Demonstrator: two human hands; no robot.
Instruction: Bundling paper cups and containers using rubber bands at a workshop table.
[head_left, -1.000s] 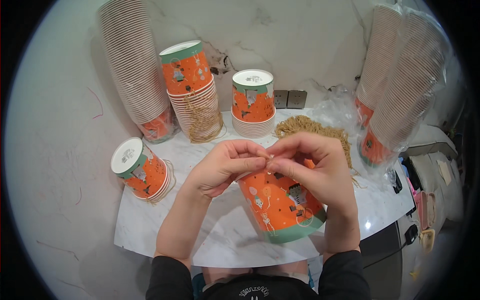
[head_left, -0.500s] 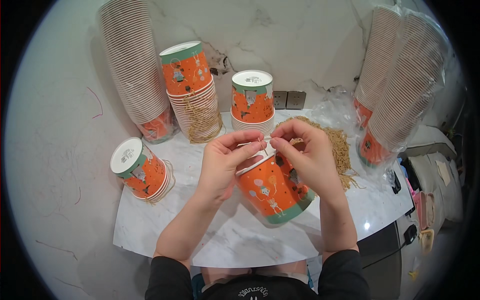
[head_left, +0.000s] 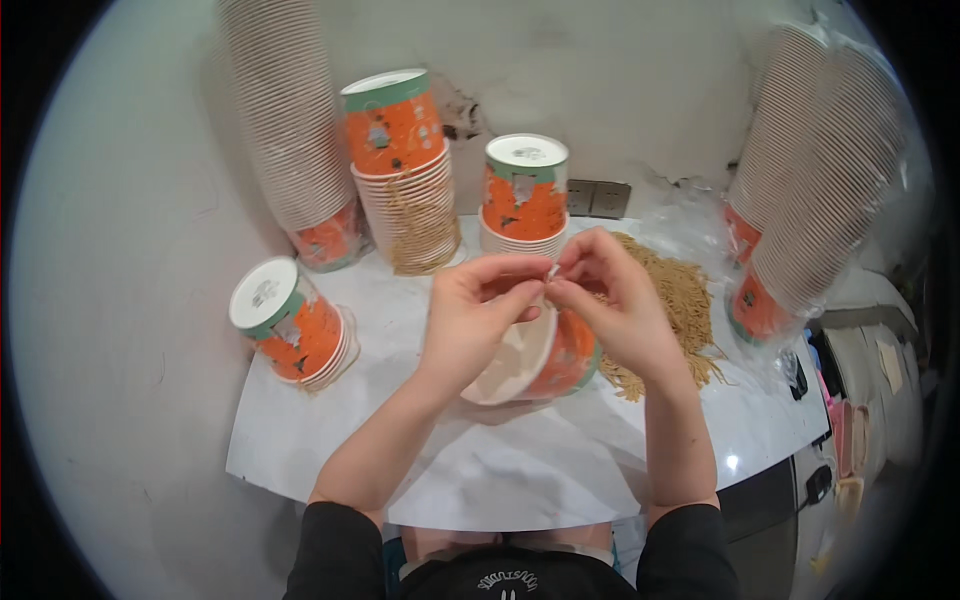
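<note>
Head view: the left hand (head_left: 478,310) and right hand (head_left: 610,300) meet above the middle of a white table (head_left: 330,440), fingertips pressed together and pinching a small pale item, too small to identify, at the point where they touch. Directly beneath the hands an orange paper cup (head_left: 545,355) with a green rim band lies tilted, its pale inside open toward the person; which hand, if either, supports it cannot be told. Behind the right hand lies a heap of tan strings (head_left: 675,300). At the left edge stands a short stack of upturned cups (head_left: 290,325), white base uppermost. Farther back are a taller stack (head_left: 405,170) draped with tan strings and a low stack (head_left: 525,195), both orange with grey patches. Long nested columns of cups lean at far left (head_left: 290,130) and, wrapped in clear plastic, at far right (head_left: 810,170).
</note>
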